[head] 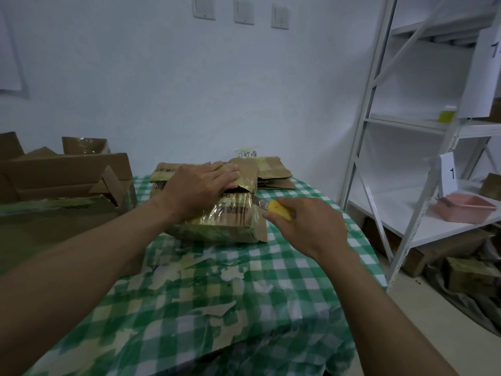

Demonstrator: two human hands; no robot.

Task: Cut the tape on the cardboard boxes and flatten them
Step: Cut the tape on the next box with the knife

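A taped cardboard box (225, 221) lies on the green checked tablecloth (244, 280) at the middle of the table. My left hand (198, 185) rests flat on the box's top, fingers straight, pressing it down. My right hand (303, 223) grips a yellow utility knife (273, 207) just right of the box. The knife's blade points left into the box's right side, under a raised top flap. Shiny tape covers the box's front face.
Flattened cardboard pieces (273, 172) are stacked behind the box. A large open cardboard box (62, 177) stands at the left. White metal shelving (406, 131) stands at the right with a pink tray (466, 210); more boxes (469, 275) lie on the floor under it.
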